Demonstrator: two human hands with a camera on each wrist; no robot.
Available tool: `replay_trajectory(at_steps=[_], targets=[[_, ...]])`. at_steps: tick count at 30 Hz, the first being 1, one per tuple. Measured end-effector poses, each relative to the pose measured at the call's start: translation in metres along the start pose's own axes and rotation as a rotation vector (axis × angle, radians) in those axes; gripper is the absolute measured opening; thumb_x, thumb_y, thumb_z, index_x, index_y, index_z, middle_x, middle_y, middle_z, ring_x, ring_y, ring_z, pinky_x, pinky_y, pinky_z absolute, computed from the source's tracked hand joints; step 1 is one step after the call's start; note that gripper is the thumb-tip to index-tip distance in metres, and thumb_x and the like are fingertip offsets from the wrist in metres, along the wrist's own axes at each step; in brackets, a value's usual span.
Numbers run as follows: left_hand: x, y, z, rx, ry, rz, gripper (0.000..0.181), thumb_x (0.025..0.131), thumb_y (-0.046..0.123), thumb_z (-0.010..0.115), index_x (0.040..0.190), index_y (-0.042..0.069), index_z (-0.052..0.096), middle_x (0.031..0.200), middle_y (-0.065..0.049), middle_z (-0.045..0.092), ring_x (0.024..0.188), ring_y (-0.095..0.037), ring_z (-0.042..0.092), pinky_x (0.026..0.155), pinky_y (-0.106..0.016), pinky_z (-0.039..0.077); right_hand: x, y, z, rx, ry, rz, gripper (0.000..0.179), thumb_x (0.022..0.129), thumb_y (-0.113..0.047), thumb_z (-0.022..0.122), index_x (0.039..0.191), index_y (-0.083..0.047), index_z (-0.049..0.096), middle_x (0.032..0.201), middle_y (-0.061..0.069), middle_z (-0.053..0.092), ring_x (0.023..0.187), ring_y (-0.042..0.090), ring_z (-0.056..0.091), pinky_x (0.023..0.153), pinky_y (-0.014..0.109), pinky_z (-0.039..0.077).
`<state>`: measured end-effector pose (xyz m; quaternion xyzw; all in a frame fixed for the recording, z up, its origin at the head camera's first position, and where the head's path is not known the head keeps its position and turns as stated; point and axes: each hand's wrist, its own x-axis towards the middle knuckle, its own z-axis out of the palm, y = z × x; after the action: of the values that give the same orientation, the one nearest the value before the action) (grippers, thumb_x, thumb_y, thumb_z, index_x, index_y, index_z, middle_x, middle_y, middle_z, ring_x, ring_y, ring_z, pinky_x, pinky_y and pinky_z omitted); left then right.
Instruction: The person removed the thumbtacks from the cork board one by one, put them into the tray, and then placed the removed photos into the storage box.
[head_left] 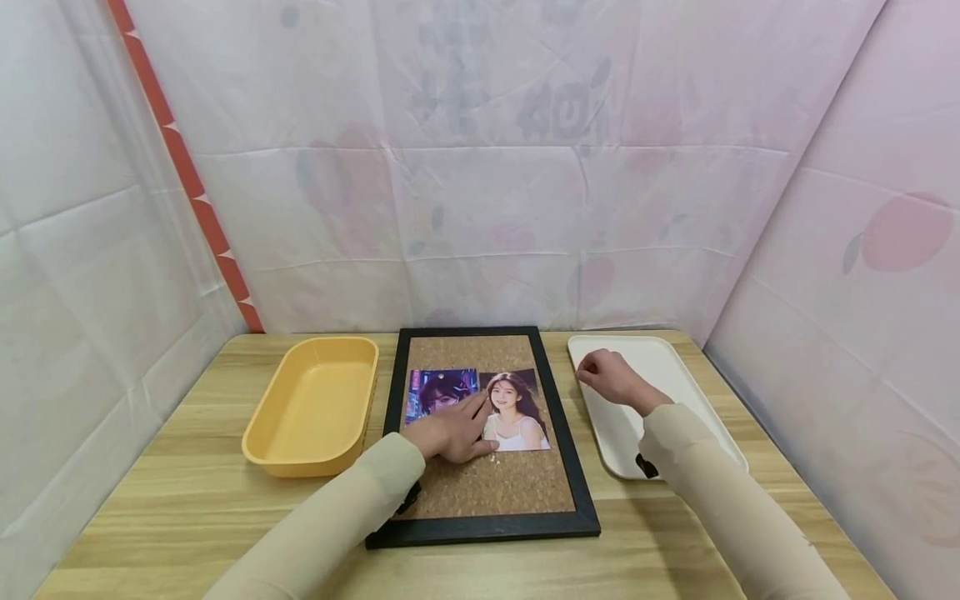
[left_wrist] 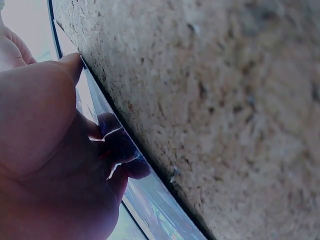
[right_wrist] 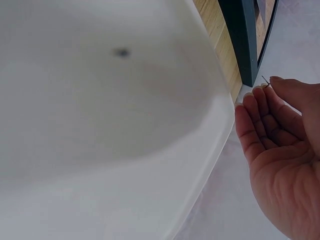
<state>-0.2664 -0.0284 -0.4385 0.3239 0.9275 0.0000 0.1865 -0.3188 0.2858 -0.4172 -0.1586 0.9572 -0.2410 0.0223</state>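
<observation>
A black-framed cork board (head_left: 517, 492) lies on the table with two picture prints side by side on it. The left one is a purple-blue illustrated print (head_left: 459, 382), with a small light spot near its top edge; the right one is a portrait photo (head_left: 517, 429) of a person in a white top. My left hand (head_left: 453, 431) rests with extended fingers across the inner edges of both prints, its thumb at the photo's lower edge. Over the left side of the white tray (head_left: 626, 462), my right hand (head_left: 611, 377) pinches a thin metal pin (right_wrist: 265, 80) between thumb and fingertip.
On the left stands a yellow plastic basin (head_left: 311, 408). One small dark blurred spot (right_wrist: 121, 52) shows on the white tray. The wooden table (head_left: 172, 467) is enclosed by pale printed cloth (head_left: 487, 208) at the back and sides.
</observation>
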Motion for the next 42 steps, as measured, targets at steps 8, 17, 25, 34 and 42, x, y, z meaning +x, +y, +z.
replay_trajectory(at_steps=[8,17,25,34,42], targets=[[0.004,-0.001,0.003,0.003,-0.001,-0.003,0.079,0.107,0.056,0.040,0.165,0.008,0.016,0.173,-0.009,0.005,0.159,-0.024,0.006,0.126,-0.040,0.018,-0.001,-0.001,-0.001,-0.010,0.004,0.002,0.018,0.101,-0.007,0.061,0.100,0.007,0.072,0.087,0.012,0.071,0.074,0.019,0.062,0.067,0.037,0.052],[0.002,-0.001,0.001,0.001,0.004,-0.001,0.079,0.106,0.055,0.043,0.164,0.008,0.019,0.173,-0.008,0.008,0.158,-0.025,0.009,0.126,-0.041,0.021,-0.001,0.003,-0.001,-0.004,0.011,0.003,0.018,0.101,-0.007,0.062,0.098,0.007,0.072,0.084,0.011,0.070,0.071,0.018,0.059,0.065,0.035,0.050],[-0.006,0.004,-0.005,0.010,0.003,-0.002,0.078,0.107,0.054,0.042,0.164,0.006,0.019,0.172,-0.010,0.009,0.158,-0.024,0.010,0.126,-0.039,0.019,-0.003,0.005,-0.002,-0.002,0.016,0.011,0.019,0.101,-0.008,0.061,0.095,0.006,0.072,0.082,0.012,0.069,0.068,0.018,0.056,0.063,0.033,0.047],[-0.006,0.003,-0.004,0.008,0.008,0.000,0.078,0.107,0.054,0.042,0.164,0.006,0.019,0.172,-0.011,0.009,0.158,-0.025,0.010,0.126,-0.040,0.019,-0.005,0.005,-0.002,-0.008,0.020,-0.003,0.019,0.101,-0.007,0.061,0.094,0.006,0.072,0.081,0.010,0.069,0.067,0.017,0.055,0.062,0.033,0.047],[-0.006,0.003,-0.004,0.001,0.004,-0.003,0.078,0.107,0.054,0.041,0.164,0.006,0.018,0.172,-0.010,0.009,0.158,-0.025,0.010,0.126,-0.040,0.019,-0.005,0.009,0.000,-0.015,0.020,0.000,0.017,0.100,-0.007,0.062,0.092,0.005,0.072,0.080,0.009,0.069,0.068,0.016,0.056,0.062,0.032,0.047]])
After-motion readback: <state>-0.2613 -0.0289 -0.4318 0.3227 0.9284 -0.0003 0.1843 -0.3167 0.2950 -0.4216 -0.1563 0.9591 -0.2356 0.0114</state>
